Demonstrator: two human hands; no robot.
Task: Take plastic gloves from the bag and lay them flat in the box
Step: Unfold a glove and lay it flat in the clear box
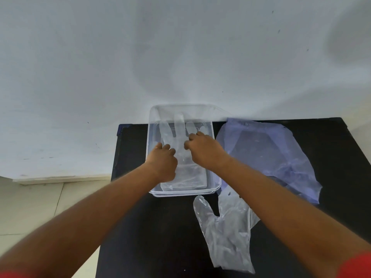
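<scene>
1. Both forearms are reaching forward from the bottom corners of the view, and red sleeves (355, 265) are being cut off at the frame's lower edges.
2. The clear plastic box (210, 157) is sitting on the black table (150, 227), its far end reaching up against the white wall (180, 47). Its transparent walls are blurring into the wall behind, so the far rim is hard to trace.
3. A clear glove (181, 125) is lying inside the box, fingers pointing away from the person toward the wall, cuff toward the near rim; its long axis is running along the box's length. How many layers are lying there is unclear, since the film is see-through.
4. The left hand (163, 161) is pressing down on the glove's left side with fingers curled; whether it is pinching the film or only resting on it cannot be told.
5. The right hand (202, 149) is bearing on the glove near its finger roots, fingertips bent downward and hidden from view, so its hold cannot be told either.
6. A second glove (224, 233) is lying flat on the table just in front of the box, thumb to the left, cuff toward the person; the right forearm is covering its finger end.
7. The bluish plastic bag (281, 153) is lying crumpled to the right of the box, touching its right wall; whatever it contains cannot be made out.
</scene>
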